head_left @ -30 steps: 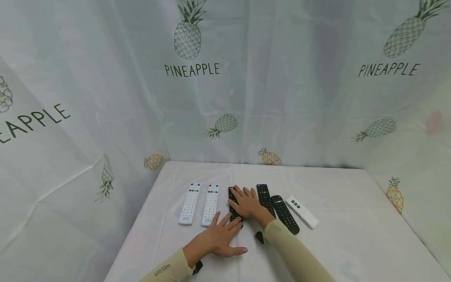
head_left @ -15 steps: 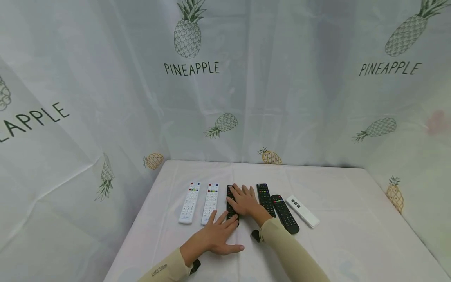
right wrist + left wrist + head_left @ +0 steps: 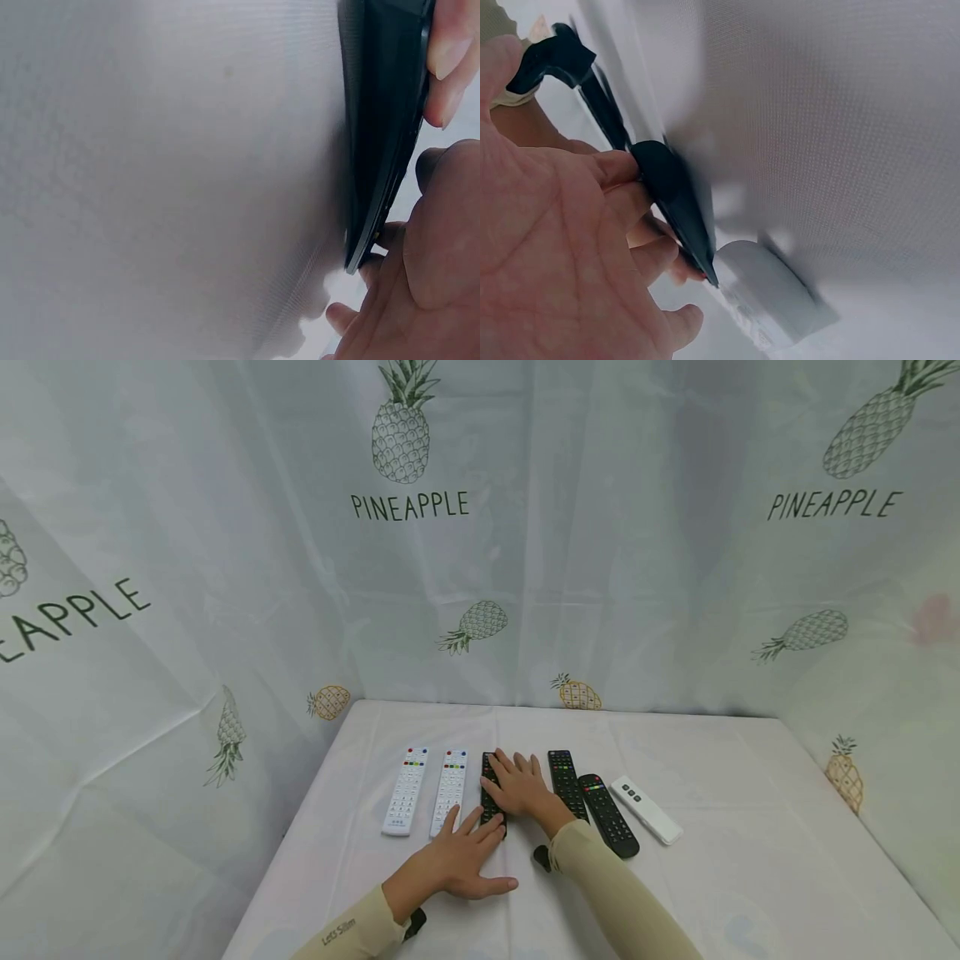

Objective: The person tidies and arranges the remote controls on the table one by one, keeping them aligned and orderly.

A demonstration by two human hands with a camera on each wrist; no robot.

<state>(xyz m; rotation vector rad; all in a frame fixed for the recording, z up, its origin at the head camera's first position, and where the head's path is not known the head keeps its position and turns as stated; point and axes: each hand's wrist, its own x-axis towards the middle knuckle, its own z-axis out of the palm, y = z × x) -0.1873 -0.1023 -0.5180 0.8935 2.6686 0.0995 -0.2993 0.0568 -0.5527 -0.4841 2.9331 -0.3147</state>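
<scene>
A black remote control (image 3: 488, 768) lies on the white-covered table, partly hidden under both hands. My left hand (image 3: 461, 860) has its fingers stretched out and touches the near end of this remote. Spread over its far part is my right hand (image 3: 522, 789), thumb along the left side. In the left wrist view, straight fingertips of the left hand meet the rounded end of the black remote (image 3: 675, 195). The right wrist view shows fingers resting along the edge of the black remote (image 3: 382, 112). Left of it lies a white remote (image 3: 450, 785) with coloured buttons.
Another white remote (image 3: 405, 793) lies farther left. To the right are a black remote (image 3: 562, 772), a tilted black remote with a rounded end (image 3: 609, 818) and a slim white remote (image 3: 647, 810). A pineapple-print curtain (image 3: 600, 568) hangs behind the table.
The black remote under the hands has slid a little left and away, nearer the white remote. Both hands moved along with it. The other remotes stay where they were.
</scene>
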